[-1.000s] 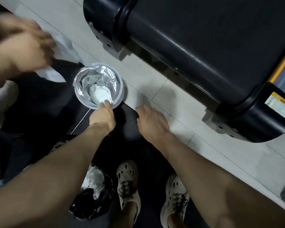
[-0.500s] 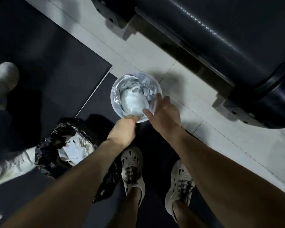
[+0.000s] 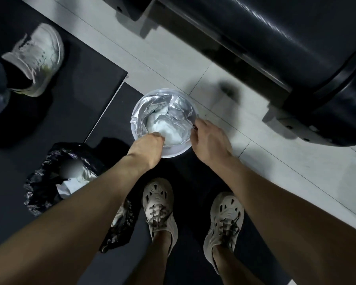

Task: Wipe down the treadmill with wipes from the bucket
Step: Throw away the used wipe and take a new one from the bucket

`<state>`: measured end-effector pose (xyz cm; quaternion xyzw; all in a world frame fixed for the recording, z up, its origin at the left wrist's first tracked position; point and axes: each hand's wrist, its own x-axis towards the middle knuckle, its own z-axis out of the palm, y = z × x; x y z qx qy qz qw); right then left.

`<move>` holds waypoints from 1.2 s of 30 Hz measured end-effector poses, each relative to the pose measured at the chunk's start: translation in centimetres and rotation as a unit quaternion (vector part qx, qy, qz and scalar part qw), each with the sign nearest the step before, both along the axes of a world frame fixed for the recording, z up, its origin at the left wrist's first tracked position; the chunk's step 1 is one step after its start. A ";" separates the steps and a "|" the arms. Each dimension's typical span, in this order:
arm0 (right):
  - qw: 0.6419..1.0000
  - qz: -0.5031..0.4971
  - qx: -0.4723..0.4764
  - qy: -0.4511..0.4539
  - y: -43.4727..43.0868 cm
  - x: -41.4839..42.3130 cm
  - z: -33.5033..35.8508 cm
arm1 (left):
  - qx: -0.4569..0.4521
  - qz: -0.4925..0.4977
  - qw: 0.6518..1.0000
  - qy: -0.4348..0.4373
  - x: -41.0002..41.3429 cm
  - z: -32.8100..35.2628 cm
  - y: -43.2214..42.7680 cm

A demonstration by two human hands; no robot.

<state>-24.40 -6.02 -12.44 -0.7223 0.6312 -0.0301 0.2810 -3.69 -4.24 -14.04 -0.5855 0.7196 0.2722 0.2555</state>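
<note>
Foil liner (image 3: 179, 109) stood open inside the white bucket (image 3: 173, 155), with the wad of wipes (image 3: 162, 128) showing in the middle. The bucket sat on the floor where the dark mat (image 3: 80, 95) met the pale tiles (image 3: 286, 161), just ahead of my shoes (image 3: 158, 206). It was near the treadmill (image 3: 275, 38) but apart from it.

My left hand (image 3: 147, 148) reached down into the bucket with fingers curled onto the wipes. It looked like a pinch on the top of the wad, though the fingertips were hidden behind the knuckles. My right hand (image 3: 210, 138) was on the bucket's right side, fingers and thumb curled over the rim at the foil edge to steady it.

Progress, as I judged it: early, at the fetch-a-wipe step. No wipe was clear of the bucket and neither hand was on the treadmill. Its rear end showed dark and glossy at the top of the view, and I could not tell whether any of it was already wiped.

A black bag (image 3: 39, 194) lay just left of my left arm with crumpled pale stuff in it. That was possibly used wipes, but I could not confirm it. Someone else's trainer (image 3: 37, 58) stood far left on the mat.

What was left: pull a wipe free, get it to the treadmill, do the wiping, and bin the wipe.
</note>
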 end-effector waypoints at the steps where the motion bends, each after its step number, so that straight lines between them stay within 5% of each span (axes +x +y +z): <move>1: 1.000 -0.005 -0.005 -0.002 -0.1 0.0 -0.3 | 0.002 -0.017 1.000 -0.020 -0.4 -0.6 -0.5; 6: 0.999 -0.045 -0.021 0.009 -1.5 1.0 -1.7 | 0.020 -0.022 0.997 -0.068 -1.4 -3.8 -2.9; 10: 0.992 -0.034 -0.121 -0.002 -1.7 1.0 -3.3 | 0.045 -0.004 0.998 -0.052 -1.7 -5.9 -3.5; 16: 0.983 0.024 -0.180 0.018 -1.6 0.6 -4.8 | -0.005 0.247 0.969 0.015 -1.8 -9.1 -4.9; 21: 0.975 0.046 -0.212 0.058 -1.5 0.5 -5.4 | -0.065 0.195 0.978 -0.029 -3.4 -7.9 -5.1; 30: 0.992 0.027 -0.120 0.013 -1.6 0.7 -4.4 | -0.014 0.283 0.952 0.112 -3.3 -3.6 -3.4; 36: 1.000 0.021 -0.012 0.015 -2.2 0.5 -3.0 | -0.109 0.340 0.923 0.141 -2.0 2.1 -1.5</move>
